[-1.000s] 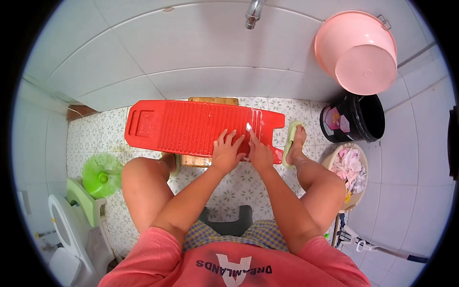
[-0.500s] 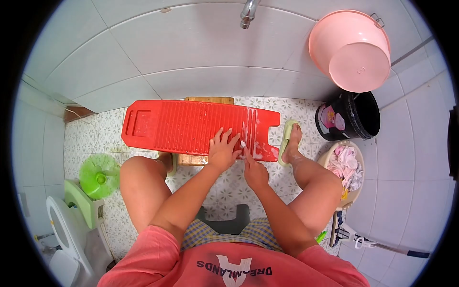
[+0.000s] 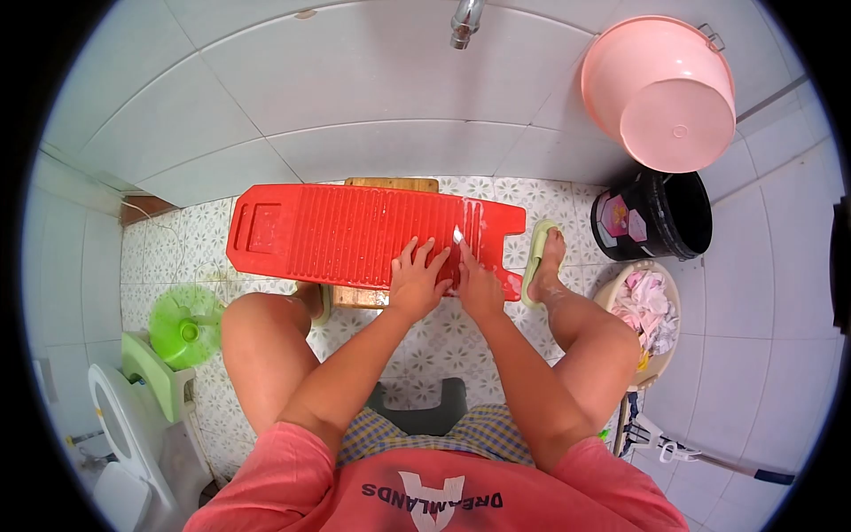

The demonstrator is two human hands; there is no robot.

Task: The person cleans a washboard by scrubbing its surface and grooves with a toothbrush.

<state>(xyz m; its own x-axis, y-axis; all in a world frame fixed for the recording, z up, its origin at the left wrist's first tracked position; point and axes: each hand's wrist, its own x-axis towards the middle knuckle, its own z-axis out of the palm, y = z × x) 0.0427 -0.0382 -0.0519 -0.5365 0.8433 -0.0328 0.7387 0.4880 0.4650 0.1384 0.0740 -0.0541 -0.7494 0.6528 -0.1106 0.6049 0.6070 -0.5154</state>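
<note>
Before me, the patterned tile floor [image 3: 425,344] carries a wooden stool [image 3: 359,298]; a red washboard [image 3: 332,232] lies across that stool, overhanging both sides. On the floor to my right stand a black bucket [image 3: 650,238] and a beige basin [image 3: 658,366].

We look through one camera on the wearer's head, tipped steeply down and forward. The shirt [image 3: 434,496] is nearest us, along the bottom edge; past it, the left hand [image 3: 417,277], right hand [image 3: 479,288] and board [image 3: 337,235] sit mid-view. The wall [image 3: 381,80] and tap [image 3: 466,25] fill our far edge. Our wide lens bows the tile lines and leaves black corners.
</note>
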